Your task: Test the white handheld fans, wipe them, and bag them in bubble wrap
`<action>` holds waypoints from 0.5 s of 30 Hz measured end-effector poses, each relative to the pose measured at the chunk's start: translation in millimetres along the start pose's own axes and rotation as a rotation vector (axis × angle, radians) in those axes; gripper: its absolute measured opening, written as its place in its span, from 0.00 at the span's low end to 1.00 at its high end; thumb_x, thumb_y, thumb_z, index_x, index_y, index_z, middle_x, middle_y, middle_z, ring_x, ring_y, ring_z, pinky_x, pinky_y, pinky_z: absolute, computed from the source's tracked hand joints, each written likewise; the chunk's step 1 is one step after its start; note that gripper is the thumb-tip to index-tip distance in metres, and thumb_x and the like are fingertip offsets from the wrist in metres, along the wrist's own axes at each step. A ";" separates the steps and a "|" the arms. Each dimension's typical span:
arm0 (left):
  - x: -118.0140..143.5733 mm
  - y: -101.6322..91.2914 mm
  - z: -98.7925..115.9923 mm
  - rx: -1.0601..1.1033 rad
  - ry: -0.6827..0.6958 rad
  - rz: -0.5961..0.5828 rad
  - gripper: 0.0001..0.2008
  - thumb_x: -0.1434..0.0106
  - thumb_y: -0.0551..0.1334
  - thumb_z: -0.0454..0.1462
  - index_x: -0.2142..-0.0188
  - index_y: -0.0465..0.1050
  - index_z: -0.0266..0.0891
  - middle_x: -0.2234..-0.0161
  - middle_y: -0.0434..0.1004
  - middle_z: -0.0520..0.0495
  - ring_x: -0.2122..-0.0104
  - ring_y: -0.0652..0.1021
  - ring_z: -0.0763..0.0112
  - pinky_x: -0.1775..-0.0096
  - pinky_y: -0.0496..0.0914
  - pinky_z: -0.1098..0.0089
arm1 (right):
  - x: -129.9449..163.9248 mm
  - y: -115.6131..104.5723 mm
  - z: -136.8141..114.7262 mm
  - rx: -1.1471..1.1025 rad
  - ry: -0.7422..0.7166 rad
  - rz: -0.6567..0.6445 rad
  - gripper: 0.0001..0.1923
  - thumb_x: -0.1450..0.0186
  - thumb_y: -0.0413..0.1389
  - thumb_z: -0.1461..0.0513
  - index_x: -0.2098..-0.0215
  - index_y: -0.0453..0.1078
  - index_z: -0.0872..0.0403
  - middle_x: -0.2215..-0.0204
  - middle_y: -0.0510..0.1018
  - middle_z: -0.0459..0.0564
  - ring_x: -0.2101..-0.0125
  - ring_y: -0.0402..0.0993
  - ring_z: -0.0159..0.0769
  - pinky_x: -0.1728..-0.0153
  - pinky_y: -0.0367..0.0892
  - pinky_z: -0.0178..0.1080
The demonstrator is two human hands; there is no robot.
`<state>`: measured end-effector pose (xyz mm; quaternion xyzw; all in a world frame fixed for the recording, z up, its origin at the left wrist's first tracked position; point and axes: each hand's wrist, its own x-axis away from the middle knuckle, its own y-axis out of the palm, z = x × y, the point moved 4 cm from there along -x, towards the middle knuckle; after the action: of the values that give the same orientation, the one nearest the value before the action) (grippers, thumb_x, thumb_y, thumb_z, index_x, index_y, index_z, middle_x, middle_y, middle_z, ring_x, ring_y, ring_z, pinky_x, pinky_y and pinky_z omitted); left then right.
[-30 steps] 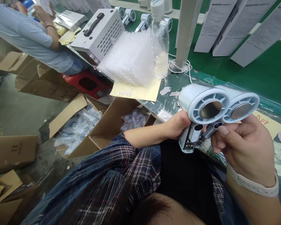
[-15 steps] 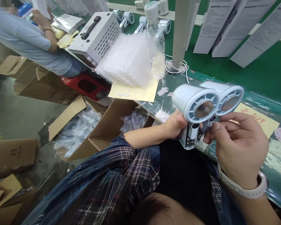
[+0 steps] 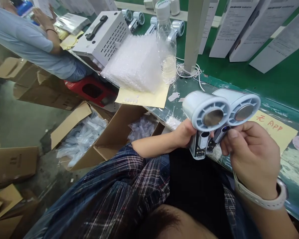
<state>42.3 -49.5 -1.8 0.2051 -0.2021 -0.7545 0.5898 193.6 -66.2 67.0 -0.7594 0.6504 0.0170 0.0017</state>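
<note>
Handheld fans: two pale blue handheld fans are held side by side above the near edge of the green workbench (image 3: 276,79), their round grilles facing the camera.
Left fan (image 3: 205,114): gripped by its handle in the left hand (image 3: 185,132); an open panel of small parts is seen on the handle front.
Left hand fingers: wrapped around the back of the handle, mostly hidden.
Right fan (image 3: 241,106): touching the left fan, held by its handle in the right hand (image 3: 251,156).
Right hand fingers: curled together around the handle, with the thumb (image 3: 233,136) pressed on its front.
Wrist: a white band (image 3: 261,199) is worn on the right wrist.
Water bottle (image 3: 167,49): stood on the workbench, beyond the fans.
Bubble bags (image 3: 137,63): stacked just left of the bottle, on a yellow sheet (image 3: 144,98).
White metal case (image 3: 102,36): set behind the bubble bags.
Cardboard box (image 3: 114,132): open on the floor below the workbench edge.
Another person (image 3: 30,36): seated at the far left end of the workbench.
</note>
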 end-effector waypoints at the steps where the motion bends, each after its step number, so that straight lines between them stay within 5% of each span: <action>1: -0.3 4.4 3.6 0.052 0.001 -0.033 0.50 0.59 0.57 0.86 0.79 0.72 0.40 0.80 0.70 0.48 0.78 0.73 0.69 0.72 0.73 0.65 | -0.7 1.3 -0.5 -0.113 0.020 -0.036 0.14 0.28 0.68 0.55 0.66 0.71 0.50 0.82 0.70 0.38 0.83 0.68 0.28 0.81 0.66 0.31; 5: -2.3 5.4 7.9 0.299 -0.170 0.032 0.50 0.50 0.47 0.86 0.77 0.67 0.41 0.75 0.76 0.45 0.71 0.81 0.63 0.69 0.77 0.64 | -0.1 5.1 -8.6 -0.419 0.066 -0.165 0.10 0.28 0.68 0.58 0.65 0.73 0.50 0.77 0.76 0.43 0.79 0.74 0.34 0.77 0.73 0.36; 9: -3.3 2.5 9.6 0.455 -0.259 0.085 0.49 0.49 0.45 0.85 0.77 0.63 0.41 0.68 0.81 0.40 0.59 0.85 0.54 0.61 0.81 0.58 | 2.2 -2.1 -12.4 -0.411 0.055 -0.165 0.12 0.32 0.71 0.57 0.69 0.75 0.50 0.63 0.85 0.49 0.72 0.80 0.38 0.75 0.76 0.41; 15: -5.2 14.4 21.6 0.376 -0.235 -0.040 0.49 0.52 0.52 0.86 0.76 0.64 0.41 0.61 0.84 0.37 0.50 0.85 0.48 0.51 0.80 0.53 | 1.6 -23.9 -10.0 -0.242 -0.145 -0.003 0.14 0.42 0.80 0.55 0.71 0.80 0.45 0.77 0.76 0.46 0.78 0.69 0.39 0.76 0.73 0.48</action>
<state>43.2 -46.2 24.5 0.2263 -0.4023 -0.7339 0.4984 217.7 -64.3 76.6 -0.7517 0.6408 0.1502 -0.0425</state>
